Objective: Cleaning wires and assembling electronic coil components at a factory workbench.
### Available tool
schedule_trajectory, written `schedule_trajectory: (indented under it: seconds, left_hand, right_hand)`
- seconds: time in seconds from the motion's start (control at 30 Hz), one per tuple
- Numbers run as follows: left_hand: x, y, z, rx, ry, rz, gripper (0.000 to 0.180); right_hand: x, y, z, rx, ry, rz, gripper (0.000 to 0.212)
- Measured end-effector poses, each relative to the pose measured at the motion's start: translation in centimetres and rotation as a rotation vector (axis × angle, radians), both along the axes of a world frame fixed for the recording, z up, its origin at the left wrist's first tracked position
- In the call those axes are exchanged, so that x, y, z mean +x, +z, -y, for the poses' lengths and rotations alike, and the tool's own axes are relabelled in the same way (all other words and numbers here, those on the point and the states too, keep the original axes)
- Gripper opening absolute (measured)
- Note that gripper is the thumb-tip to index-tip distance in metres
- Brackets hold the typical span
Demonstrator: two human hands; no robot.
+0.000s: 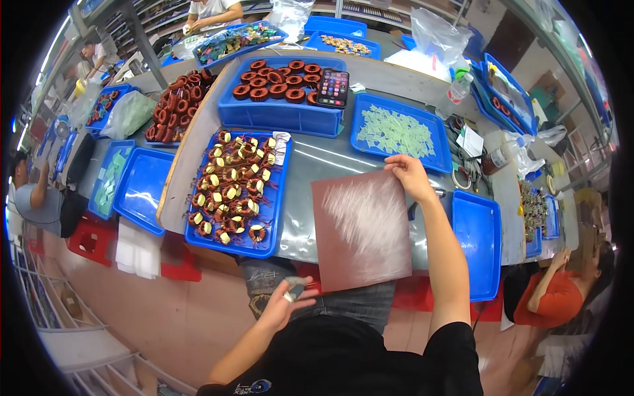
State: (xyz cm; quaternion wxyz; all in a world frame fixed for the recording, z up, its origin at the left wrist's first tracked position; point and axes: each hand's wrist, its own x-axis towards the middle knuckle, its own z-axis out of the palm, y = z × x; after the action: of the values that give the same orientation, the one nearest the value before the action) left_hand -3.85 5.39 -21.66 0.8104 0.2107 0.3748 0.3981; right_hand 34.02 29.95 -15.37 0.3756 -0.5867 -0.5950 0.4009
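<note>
Head view: brown sheet [360,257] with white scuff marks is seen at the centre of the frame, lower part overhanging the metal bench [300,198]; upper-right corner is gripped by the right hand [409,177]

Left hand [281,307], lower centre, is held off the sheet, fingers loosely parted; a grey bit at the fingertips is seen, whether worn or held cannot be told

Handling: corner grip should be firm but light, else a crease may be made; lower-left corner is best supported by the left hand, as sag seems likely from one corner; clearance should be left to the blue coil tray [231,249] at left, leads could be snagged
</note>
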Motion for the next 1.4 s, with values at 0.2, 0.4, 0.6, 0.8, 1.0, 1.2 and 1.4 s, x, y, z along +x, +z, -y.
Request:
schedule_trajectory:
  seconds: [0.2,0.4,0.6,0.8,1.0,1.2,1.4]
  left_hand:
    - [1.2,2.1,-0.6,0.114,-0.123,0.021,0.029]
    - [0.7,2.2,-1.7,0.179,-0.118,0.083,0.041]
    - [0.5,4.5,-2.3,0.607,0.040,-0.835,0.045]
    - [2.1,5.9,-1.6,0.791,0.001,-0.942,0.042]
    - [4.3,5.5,-5.8,1.011,-0.086,-1.043,0.045]
    - [4.1,4.5,-8.3,1.068,-0.122,-0.990,0.040]
    - [5.2,3.2,-9.2,1.149,-0.024,-0.963,0.040]
  right_hand:
    - [-0.3,0.2,1.1,0.160,-0.086,0.140,0.026]
    - [0.9,-2.0,2.7,0.216,-0.346,0.025,0.021]
    - [-1.2,-1.0,3.7,0.484,-0.367,0.403,0.022]
    - [-6.2,-0.4,11.6,0.529,-0.087,0.817,0.041]
    - [-6.8,-0.8,13.9,0.356,0.045,0.785,0.046]
    - [-6.0,-1.4,11.7,0.313,0.098,0.839,0.047]
    - [-5.9,-1.6,10.2,0.325,0.084,0.919,0.044]
